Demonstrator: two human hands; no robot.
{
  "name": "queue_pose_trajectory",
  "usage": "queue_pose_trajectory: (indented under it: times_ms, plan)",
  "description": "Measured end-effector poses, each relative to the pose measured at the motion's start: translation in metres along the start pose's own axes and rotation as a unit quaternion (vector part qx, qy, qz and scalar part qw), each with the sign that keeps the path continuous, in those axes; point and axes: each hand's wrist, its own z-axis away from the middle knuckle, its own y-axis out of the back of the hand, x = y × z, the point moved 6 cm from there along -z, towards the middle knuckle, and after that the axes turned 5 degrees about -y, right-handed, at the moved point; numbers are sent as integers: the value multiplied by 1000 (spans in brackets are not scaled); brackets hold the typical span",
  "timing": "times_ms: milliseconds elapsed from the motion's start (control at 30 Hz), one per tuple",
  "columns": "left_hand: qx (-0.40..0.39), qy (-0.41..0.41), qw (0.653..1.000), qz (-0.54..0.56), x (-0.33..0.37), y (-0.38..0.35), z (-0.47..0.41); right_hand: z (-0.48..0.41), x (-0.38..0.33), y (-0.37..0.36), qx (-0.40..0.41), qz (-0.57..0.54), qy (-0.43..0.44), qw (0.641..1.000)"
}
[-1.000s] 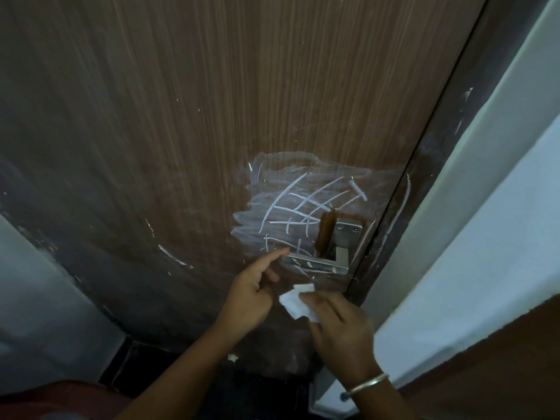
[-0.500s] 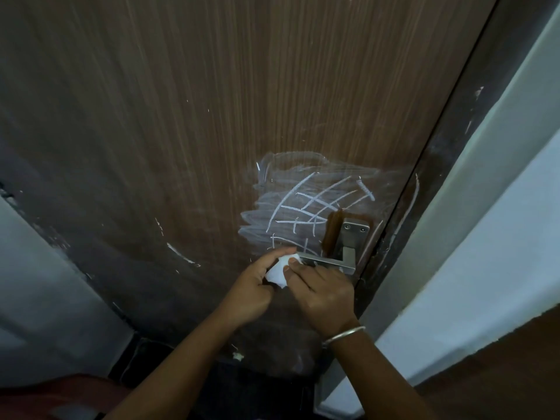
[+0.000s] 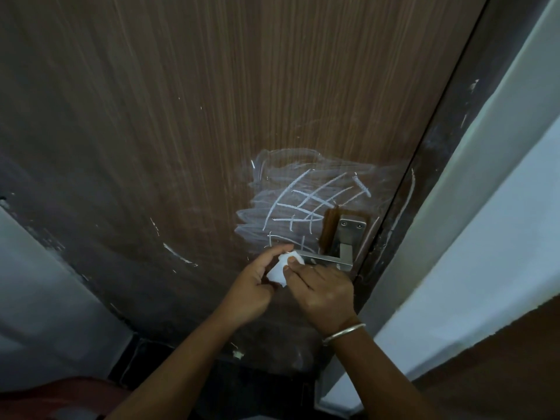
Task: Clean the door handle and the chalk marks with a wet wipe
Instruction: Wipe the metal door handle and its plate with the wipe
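A: What fills most of the view?

B: A brown wood-grain door [image 3: 212,116], seen from close up and below. Its dark frame [image 3: 448,153] runs up the right side, with a pale wall [image 3: 500,207] beyond that.

A: And the chalk marks?

B: The chalk marks [image 3: 303,201] sit low on the door's right part: a smeared whitish patch with sharper crossing lines over it. They lie just left of and above the door handle [image 3: 330,260]. A separate short streak [image 3: 178,254] lies well to the left.

A: Describe the handle.

B: A metal lever on a square plate [image 3: 351,230] near the door's edge. The lever points left, toward the hands.

A: Where are the hands?

B: Both are just below the chalk patch, at the lever's free end. The right hand [image 3: 324,294] wears a thin metal bangle [image 3: 344,333] at the wrist.

A: And the wipe?

B: The wipe [image 3: 280,268] is a small crumpled white piece between the two hands, touching the tip of the lever. The left hand [image 3: 251,286] curls around its left side, index finger stretched over the top. The right hand's fingertips press on it from the right, so both hands are pinching it.
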Motion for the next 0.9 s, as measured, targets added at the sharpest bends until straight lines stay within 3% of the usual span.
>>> queue_pose_trajectory:
  times_ms: [333, 533, 667, 900]
  plan:
    - [-4, -3, 1000, -8, 0, -1, 0, -2, 6, 6, 16, -10, -5, 1000]
    - [0, -5, 998, -55, -3, 3, 0, 9, 5, 5, -31, -18, -7, 999]
    - [-1, -2, 997, -76, -4, 3, -2, 7, 18, 20, -7, -36, -43, 998]
    - [21, -4, 996, -92, 0, 4, -2, 12, 15, 18, -5, -26, -29, 999]
